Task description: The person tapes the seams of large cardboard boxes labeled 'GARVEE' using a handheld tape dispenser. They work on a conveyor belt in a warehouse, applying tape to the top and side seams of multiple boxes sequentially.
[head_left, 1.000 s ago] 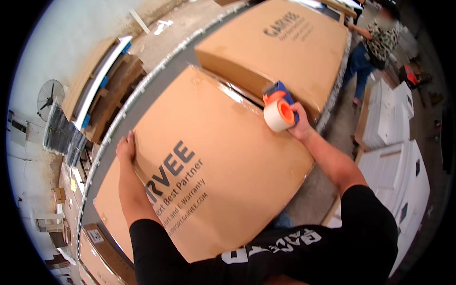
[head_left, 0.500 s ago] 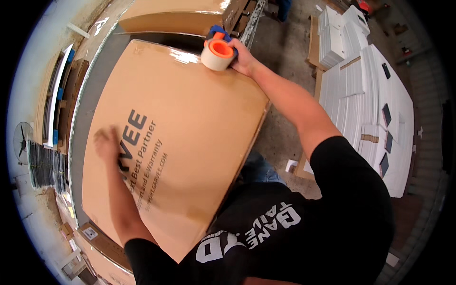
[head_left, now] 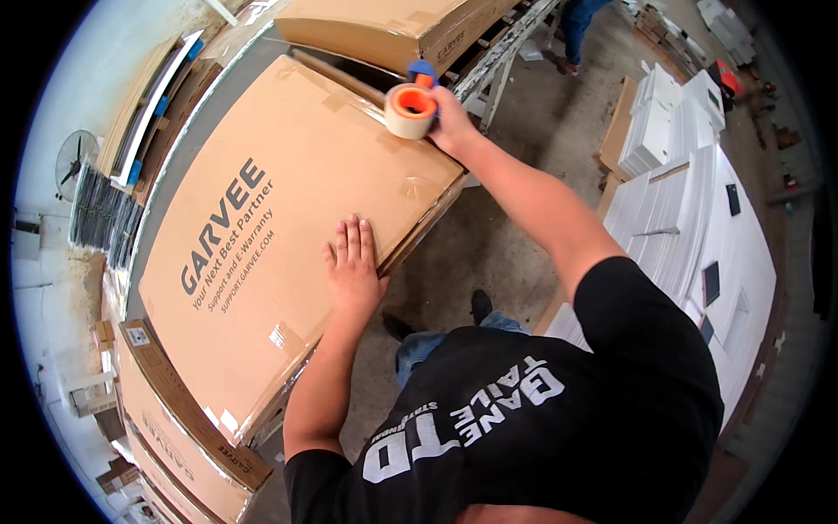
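Large flat cardboard box (head_left: 262, 236), matte brown, dark print on top, clear glossy tape strips at edges; lies near table edge. Left hand (head_left: 356, 262) flat on box's near edge, fingers spread open. Right hand (head_left: 454, 122) closed around tape dispenser (head_left: 412, 106): cream roll, orange core, blue handle part hidden behind roll. Dispenser at box's far corner, seemingly touching. 2nd box (head_left: 384, 26) beyond, cut off. White panels (head_left: 690, 218) stacked on floor.
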`<action>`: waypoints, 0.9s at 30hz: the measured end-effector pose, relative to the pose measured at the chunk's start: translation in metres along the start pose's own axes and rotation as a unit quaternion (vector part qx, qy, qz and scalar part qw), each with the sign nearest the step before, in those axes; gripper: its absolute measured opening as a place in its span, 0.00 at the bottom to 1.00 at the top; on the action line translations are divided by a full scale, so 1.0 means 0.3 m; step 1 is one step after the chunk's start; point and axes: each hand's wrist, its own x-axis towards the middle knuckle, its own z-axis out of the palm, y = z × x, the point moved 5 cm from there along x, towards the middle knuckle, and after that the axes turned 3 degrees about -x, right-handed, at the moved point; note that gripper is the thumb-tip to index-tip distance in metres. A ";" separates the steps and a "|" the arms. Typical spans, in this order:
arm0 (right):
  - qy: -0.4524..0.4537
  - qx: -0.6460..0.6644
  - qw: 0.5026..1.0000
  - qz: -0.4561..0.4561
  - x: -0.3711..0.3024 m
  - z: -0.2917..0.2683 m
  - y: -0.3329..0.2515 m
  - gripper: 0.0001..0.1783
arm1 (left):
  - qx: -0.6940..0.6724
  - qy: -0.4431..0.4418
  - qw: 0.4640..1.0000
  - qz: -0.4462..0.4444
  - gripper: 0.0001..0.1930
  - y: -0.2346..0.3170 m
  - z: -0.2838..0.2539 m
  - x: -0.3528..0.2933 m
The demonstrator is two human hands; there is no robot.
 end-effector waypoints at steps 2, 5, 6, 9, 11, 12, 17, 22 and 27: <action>0.008 0.045 0.998 0.053 -0.208 0.004 -0.082 0.16 | 0.008 -0.012 1.000 -0.004 0.59 -0.020 0.000 -0.022; 0.002 0.041 0.993 0.109 -0.531 -0.124 -0.221 0.25 | -0.001 0.001 1.000 0.018 0.58 -0.031 0.002 -0.024; 0.012 0.031 0.991 0.132 -0.628 -0.155 -0.247 0.29 | -0.011 0.013 0.999 0.029 0.57 -0.041 0.007 -0.025; 0.052 -0.006 0.977 0.206 -0.826 -0.235 -0.270 0.33 | -0.010 0.004 0.999 0.035 0.57 -0.038 -0.005 -0.013; 0.052 -0.081 0.971 0.217 -0.897 -0.201 -0.277 0.36 | -0.019 -0.003 0.999 0.027 0.57 -0.034 -0.014 -0.029; 0.029 -0.184 0.961 0.205 -0.904 -0.148 -0.294 0.37 | -0.028 0.000 0.999 0.026 0.57 -0.033 -0.018 -0.028; -0.110 -0.692 0.713 -0.026 -0.851 0.062 -0.331 0.37 | -0.063 0.038 0.996 0.045 0.55 -0.050 -0.002 -0.028; -0.228 -0.855 0.463 -0.056 -0.746 0.317 -0.307 0.32 | -0.055 0.017 0.998 0.023 0.56 -0.058 0.008 -0.024; -0.241 -0.891 0.361 -0.131 -0.576 0.532 -0.318 0.28 | -0.061 0.026 0.998 0.022 0.56 -0.059 0.022 -0.027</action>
